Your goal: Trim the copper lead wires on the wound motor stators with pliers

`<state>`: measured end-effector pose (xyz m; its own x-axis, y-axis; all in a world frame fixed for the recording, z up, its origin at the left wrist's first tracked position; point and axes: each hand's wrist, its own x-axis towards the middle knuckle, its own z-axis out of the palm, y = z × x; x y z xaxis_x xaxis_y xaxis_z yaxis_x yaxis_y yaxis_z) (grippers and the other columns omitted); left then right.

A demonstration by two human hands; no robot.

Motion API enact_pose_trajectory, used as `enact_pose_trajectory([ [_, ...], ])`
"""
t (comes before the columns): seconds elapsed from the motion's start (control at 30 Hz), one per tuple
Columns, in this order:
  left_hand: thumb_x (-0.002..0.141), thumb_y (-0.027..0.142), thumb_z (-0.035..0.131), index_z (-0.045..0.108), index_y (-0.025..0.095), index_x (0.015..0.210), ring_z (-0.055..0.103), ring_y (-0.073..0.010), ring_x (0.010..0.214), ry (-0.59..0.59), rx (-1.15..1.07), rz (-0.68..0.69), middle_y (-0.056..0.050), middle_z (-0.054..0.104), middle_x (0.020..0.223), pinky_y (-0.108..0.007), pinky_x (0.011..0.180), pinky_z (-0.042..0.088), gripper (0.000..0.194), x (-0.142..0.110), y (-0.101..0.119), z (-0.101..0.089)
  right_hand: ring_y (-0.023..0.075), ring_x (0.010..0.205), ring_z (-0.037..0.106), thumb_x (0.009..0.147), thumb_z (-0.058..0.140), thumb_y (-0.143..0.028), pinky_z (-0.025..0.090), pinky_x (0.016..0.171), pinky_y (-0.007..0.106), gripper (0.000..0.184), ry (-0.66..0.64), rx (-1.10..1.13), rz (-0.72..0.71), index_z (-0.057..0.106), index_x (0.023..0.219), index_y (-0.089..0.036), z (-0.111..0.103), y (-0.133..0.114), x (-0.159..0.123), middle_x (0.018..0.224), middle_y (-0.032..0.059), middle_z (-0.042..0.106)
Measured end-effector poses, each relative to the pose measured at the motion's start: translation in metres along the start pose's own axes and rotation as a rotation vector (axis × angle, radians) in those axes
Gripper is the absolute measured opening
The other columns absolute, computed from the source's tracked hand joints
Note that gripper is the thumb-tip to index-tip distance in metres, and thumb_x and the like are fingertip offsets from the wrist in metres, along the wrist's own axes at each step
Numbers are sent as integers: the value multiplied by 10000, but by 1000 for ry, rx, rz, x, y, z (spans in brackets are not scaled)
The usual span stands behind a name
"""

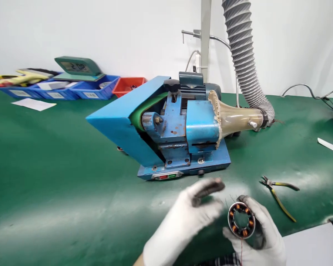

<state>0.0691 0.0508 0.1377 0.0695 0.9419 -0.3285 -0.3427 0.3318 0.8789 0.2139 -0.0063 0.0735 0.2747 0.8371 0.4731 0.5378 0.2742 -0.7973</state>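
Note:
My right hand (262, 225), in a white glove with darkened fingertips, grips a motor stator (229, 226). This round metal ring has copper coils inside, thin wires sticking up at its upper left and a red wire hanging below. My left hand (201, 205), gloved too, is just left of the stator and apart from it. Its fingers are stretched out with nothing in them, and dark stains mark the glove. Right of my right hand, diagonal cutters (276, 188) with yellow-green handles lie spread on the green table (86, 207).
A blue belt grinder (172, 129) stands ahead, joined by a clear funnel (235, 118) to a grey hose (242, 55). Blue bins (94, 90), a red bin (127, 85) and a digital clock (79, 67) line the back left. A white sheet (313, 245) lies front right.

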Motion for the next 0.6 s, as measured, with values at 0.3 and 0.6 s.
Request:
enact_pose_trajectory([
  [0.3, 498, 154, 769, 717, 182, 636, 657, -153, 630, 314, 31, 178, -12, 737, 688, -209, 606, 533, 150, -2, 1, 8, 266, 920, 654, 713, 716, -406, 567, 730, 346, 468, -9, -34, 4, 579, 1112, -203, -3, 2, -2, 1068, 119, 653],
  [0.6, 544, 191, 771, 692, 157, 614, 661, -166, 634, 86, 14, 45, -26, 727, 672, -231, 621, 537, 111, 6, 3, 28, 287, 948, 645, 704, 723, -401, 541, 775, 377, 453, -15, -69, -34, 572, 1093, -226, 2, 1, -1, 1055, 113, 657],
])
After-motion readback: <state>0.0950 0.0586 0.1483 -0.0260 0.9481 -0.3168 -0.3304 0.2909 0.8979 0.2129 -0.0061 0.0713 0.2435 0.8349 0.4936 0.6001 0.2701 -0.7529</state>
